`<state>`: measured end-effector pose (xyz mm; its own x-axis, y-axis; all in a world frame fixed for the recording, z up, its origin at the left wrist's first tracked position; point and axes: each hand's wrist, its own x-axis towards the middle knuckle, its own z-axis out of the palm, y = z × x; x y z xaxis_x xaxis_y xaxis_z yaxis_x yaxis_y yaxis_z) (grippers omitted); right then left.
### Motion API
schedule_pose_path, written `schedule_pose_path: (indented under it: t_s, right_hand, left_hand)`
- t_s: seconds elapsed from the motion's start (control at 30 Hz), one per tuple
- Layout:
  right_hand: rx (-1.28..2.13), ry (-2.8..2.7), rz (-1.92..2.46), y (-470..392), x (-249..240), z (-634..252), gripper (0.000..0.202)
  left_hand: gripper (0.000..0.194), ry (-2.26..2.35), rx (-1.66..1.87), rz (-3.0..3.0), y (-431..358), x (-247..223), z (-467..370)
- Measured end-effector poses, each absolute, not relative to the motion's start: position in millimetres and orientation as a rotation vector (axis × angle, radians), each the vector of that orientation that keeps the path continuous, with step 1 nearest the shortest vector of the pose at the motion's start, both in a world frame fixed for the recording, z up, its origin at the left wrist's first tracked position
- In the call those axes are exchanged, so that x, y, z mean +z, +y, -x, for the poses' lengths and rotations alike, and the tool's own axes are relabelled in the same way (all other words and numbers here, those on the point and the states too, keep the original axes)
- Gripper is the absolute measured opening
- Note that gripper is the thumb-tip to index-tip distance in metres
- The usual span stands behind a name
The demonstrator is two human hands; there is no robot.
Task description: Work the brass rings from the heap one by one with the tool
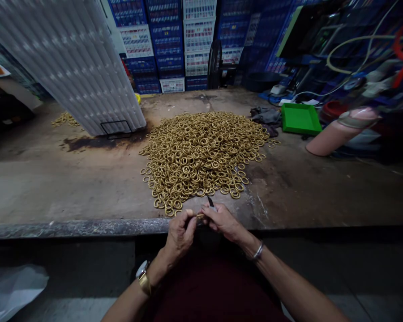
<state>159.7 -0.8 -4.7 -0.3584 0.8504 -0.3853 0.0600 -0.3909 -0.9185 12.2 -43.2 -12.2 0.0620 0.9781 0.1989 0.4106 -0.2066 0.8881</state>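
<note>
Nearest: my dark red garment [211,288], low between my forearms; watch [142,270] on left wrist. My left hand [179,230] pinches a single brass-coloured ring [200,216]; fingers of my right hand [225,221] meet its other side, also gripping a dark-bladed knife [210,202]. Heap of rings [204,152] on tabletop [87,197] just beyond my fingers. Green tray [301,120] farther off, rightward.
</note>
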Motion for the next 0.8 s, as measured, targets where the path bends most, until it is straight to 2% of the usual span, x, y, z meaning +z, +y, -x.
schedule_pose_path:
  t_s: [0.17,0.33,0.57,0.7,0.8]
  right_hand:
    - [1.63,-1.434,1.382,-1,-3,-160,0.02]
    - [1.513,-1.504,1.415,0,0,-157,0.017]
    - [1.557,-1.457,1.371,2,-4,-156,0.018]
    - [1.212,-1.664,1.439,3,-11,-161,0.015]
    - [1.013,-1.992,1.288,-2,-14,-165,0.013]
  left_hand:
    - [0.014,1.437,1.117,-1.602,-42,-10,-17]
    - [0.023,1.254,0.952,-1.141,-44,-3,-22]
    - [0.026,1.034,0.976,-0.756,-46,-1,-22]
    - [0.025,1.06,1.019,-0.751,-47,-2,-22]
    - [0.025,1.085,1.042,-0.804,-47,-3,-21]
